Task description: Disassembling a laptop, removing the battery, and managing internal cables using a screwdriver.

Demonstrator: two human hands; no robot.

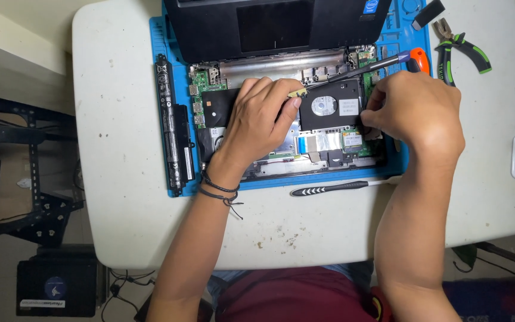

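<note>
Steadying an opened black laptop (281, 128) while driving an orange-handled screwdriver (365, 67).
Left hand (263, 116) presses flat, fingers extended, pinching a small part; right hand (415, 110) grips the shaft. A slip could gouge the green circuit board (353, 141).

Bright overhead light, soft shadows, sharp; edges perhaps bowed.

Opened laptop (281, 119) on blue mat, internals exposed; black hard drive (331, 105) seated flat.

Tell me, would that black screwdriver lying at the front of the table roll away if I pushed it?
Probably a little: the black screwdriver looks round and slim, lying flat on the white table. Its ribbed handle likely grips well, so it shouldn't slip. It looks stiff and light.
</note>
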